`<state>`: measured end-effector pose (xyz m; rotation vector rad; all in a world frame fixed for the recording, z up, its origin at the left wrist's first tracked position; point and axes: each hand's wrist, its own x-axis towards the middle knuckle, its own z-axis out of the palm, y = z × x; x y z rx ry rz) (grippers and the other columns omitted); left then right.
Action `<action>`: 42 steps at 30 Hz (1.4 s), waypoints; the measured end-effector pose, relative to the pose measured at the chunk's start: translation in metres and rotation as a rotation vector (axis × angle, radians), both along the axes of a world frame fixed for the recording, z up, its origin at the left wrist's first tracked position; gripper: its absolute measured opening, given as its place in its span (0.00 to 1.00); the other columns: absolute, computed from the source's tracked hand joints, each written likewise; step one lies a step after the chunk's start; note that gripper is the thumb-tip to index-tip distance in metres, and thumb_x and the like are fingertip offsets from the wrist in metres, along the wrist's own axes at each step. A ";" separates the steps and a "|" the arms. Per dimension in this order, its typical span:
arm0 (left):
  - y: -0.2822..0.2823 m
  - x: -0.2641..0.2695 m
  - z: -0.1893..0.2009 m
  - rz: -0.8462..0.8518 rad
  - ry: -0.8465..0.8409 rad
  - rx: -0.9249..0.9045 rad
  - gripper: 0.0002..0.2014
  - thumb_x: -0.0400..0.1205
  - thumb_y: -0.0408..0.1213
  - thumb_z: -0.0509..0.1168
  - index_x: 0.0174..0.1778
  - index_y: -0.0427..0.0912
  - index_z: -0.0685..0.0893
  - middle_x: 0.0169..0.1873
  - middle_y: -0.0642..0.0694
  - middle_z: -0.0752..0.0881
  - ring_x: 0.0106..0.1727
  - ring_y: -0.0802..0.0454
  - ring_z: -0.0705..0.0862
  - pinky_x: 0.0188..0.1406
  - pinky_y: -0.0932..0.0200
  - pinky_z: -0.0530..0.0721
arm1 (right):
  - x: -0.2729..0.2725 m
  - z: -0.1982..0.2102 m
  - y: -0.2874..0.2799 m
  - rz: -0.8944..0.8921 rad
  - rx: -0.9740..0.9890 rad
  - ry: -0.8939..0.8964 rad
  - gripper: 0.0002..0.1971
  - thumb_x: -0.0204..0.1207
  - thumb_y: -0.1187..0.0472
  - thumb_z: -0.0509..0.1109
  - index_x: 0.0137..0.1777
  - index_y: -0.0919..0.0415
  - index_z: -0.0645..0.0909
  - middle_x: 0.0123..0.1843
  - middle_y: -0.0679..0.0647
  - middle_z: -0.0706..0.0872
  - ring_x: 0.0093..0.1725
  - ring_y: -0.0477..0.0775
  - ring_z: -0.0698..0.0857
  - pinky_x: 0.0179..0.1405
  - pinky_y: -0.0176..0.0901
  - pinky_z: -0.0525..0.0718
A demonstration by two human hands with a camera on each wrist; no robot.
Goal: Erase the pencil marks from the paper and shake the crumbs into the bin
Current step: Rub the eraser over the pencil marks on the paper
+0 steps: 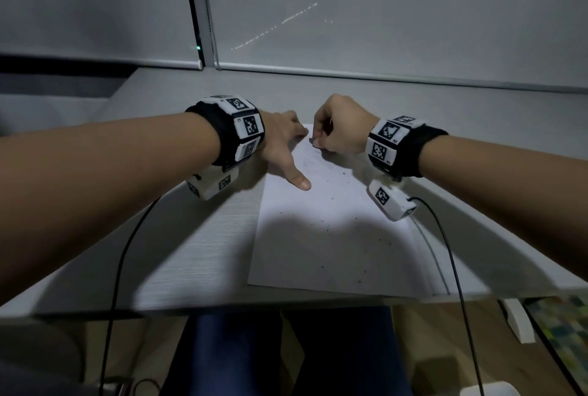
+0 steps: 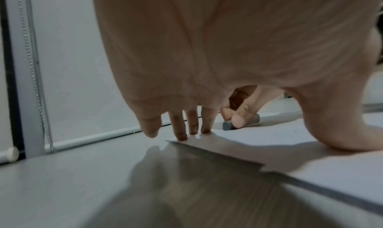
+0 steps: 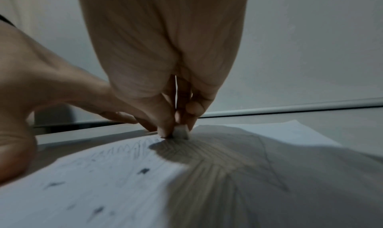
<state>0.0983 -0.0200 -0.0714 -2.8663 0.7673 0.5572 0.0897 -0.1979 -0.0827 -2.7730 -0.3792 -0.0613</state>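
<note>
My right hand [image 1: 339, 126] pinches the eraser [image 3: 182, 131] at the paper's [image 1: 318, 236] twelve o'clock edge, my flat left hand [image 1: 281, 144] pinning it; I judge hard rubbing could crumple it.

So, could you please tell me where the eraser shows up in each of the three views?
Head: the eraser is barely visible, under the right hand at the paper's far end.
Left wrist: grey block right of centre, pinched beyond the left hand's fingers.
Right wrist: centre, between the fingertips, on the paper.
Shared landmark: the blind's bottom rail.
</note>
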 end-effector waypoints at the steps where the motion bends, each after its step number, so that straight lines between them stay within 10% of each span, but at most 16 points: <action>1: 0.000 0.000 -0.001 -0.008 -0.001 0.010 0.66 0.62 0.81 0.75 0.93 0.55 0.57 0.85 0.53 0.63 0.86 0.41 0.69 0.81 0.33 0.73 | -0.002 -0.001 0.002 0.015 0.000 0.005 0.03 0.74 0.66 0.80 0.39 0.62 0.94 0.37 0.55 0.94 0.39 0.54 0.92 0.41 0.42 0.88; 6: -0.003 -0.002 0.000 -0.022 0.011 0.019 0.60 0.60 0.80 0.77 0.87 0.58 0.64 0.70 0.51 0.71 0.75 0.38 0.78 0.66 0.41 0.79 | -0.019 -0.001 0.007 0.157 0.023 0.093 0.02 0.74 0.64 0.84 0.40 0.60 0.95 0.33 0.51 0.93 0.30 0.44 0.90 0.32 0.29 0.82; 12: 0.000 0.003 -0.006 -0.040 -0.008 0.018 0.63 0.52 0.88 0.70 0.82 0.59 0.68 0.65 0.51 0.73 0.71 0.39 0.78 0.68 0.35 0.81 | -0.005 0.000 0.009 0.067 0.016 0.019 0.05 0.73 0.62 0.85 0.37 0.60 0.94 0.30 0.48 0.90 0.29 0.46 0.87 0.33 0.37 0.83; 20: -0.001 0.002 -0.004 -0.025 0.028 0.007 0.59 0.47 0.88 0.71 0.77 0.74 0.68 0.67 0.50 0.73 0.72 0.38 0.78 0.69 0.32 0.80 | -0.026 0.004 0.010 0.213 -0.044 0.106 0.03 0.75 0.64 0.83 0.41 0.61 0.93 0.32 0.48 0.92 0.30 0.39 0.88 0.32 0.28 0.84; 28: -0.008 0.004 -0.006 -0.016 0.035 0.057 0.62 0.55 0.85 0.72 0.85 0.63 0.65 0.73 0.47 0.70 0.77 0.36 0.74 0.67 0.39 0.76 | -0.016 0.002 0.009 0.132 -0.028 0.040 0.05 0.75 0.66 0.79 0.38 0.59 0.90 0.35 0.51 0.93 0.35 0.49 0.92 0.38 0.44 0.91; 34: -0.007 0.005 -0.009 -0.019 0.018 0.049 0.63 0.55 0.84 0.73 0.87 0.64 0.63 0.78 0.48 0.67 0.81 0.38 0.72 0.73 0.37 0.75 | -0.044 0.002 0.005 0.253 -0.013 0.117 0.02 0.75 0.64 0.83 0.42 0.61 0.93 0.34 0.50 0.92 0.30 0.42 0.86 0.34 0.29 0.83; 42: -0.009 0.004 -0.006 -0.017 0.030 0.061 0.64 0.52 0.85 0.72 0.86 0.67 0.62 0.76 0.47 0.68 0.78 0.36 0.73 0.63 0.38 0.76 | -0.037 0.002 0.006 0.173 -0.032 0.054 0.03 0.76 0.67 0.78 0.41 0.62 0.90 0.37 0.49 0.93 0.38 0.42 0.92 0.42 0.45 0.93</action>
